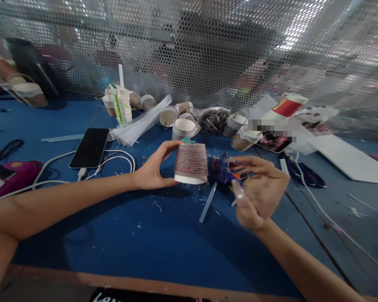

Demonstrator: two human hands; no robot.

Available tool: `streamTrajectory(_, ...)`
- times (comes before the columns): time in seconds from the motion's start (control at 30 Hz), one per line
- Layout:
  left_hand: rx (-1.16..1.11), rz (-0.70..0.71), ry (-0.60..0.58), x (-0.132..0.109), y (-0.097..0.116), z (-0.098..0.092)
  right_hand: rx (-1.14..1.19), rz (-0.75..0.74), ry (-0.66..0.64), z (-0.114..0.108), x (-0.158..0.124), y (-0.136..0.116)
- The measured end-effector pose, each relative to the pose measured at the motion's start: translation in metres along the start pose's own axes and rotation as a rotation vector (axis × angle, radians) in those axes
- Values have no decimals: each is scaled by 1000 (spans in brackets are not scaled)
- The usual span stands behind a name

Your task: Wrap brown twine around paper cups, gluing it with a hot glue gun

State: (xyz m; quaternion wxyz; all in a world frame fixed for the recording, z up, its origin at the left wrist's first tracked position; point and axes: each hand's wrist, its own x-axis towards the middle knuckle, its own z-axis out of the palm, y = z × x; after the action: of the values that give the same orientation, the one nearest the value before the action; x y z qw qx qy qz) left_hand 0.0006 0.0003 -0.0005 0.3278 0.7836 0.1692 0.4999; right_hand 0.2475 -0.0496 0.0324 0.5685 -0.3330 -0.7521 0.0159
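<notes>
At frame centre, the left hand (154, 168) grasps a yarn-wrapped paper cup (191, 163) between thumb and fingers. The cup is tapered and inverted, its white rim toward the blue counter (129, 235). The right hand (261, 197), right of centre, is blurred: fingers curled, grasp indeterminate. A translucent glue stick (207, 202) lies between the hands.

No print reads clearly: labels on the tube (121, 105) and red cup (286, 105) blur.

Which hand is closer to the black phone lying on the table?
Left. The left hand, holding the yarn-wrapped cup, is just right of the phone; the right hand is farther right, beyond the cup.
</notes>
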Motion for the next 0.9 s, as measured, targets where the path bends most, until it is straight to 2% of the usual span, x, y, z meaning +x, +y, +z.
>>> streamTrajectory(0.07, -2, 8, -61, 1, 1, -2, 42, -75, -160, 2, 6, -4)
streamTrajectory(0.13, 6, 9, -111, 2, 3, -3, -29, -140, -308, 3, 8, -8)
streamTrajectory(0.2, 8, 12, -142, 3, 5, -4, -67, -166, -380, 4, 6, -7)
streamTrajectory(0.3, 4, 22, -153, 3, 5, -4, 5, -126, -400, 4, 2, -1)
streamTrajectory(0.4, 43, 47, -159, 3, 3, -2, -18, -97, -374, 4, 2, 4)
streamTrajectory(0.53, 171, 85, -120, 2, 3, -1, -60, -150, -323, 4, 3, 4)
streamTrajectory(0.7, 268, 181, -110, 2, 8, 0, -280, -141, -372, 7, -1, -1)
streamTrajectory(0.8, 282, 183, -38, 0, 5, 1, -253, -136, -426, 3, 6, -6)
streamTrajectory(0.9, 175, 238, 173, -2, -3, 4, -341, -66, -558, -15, 22, -8)
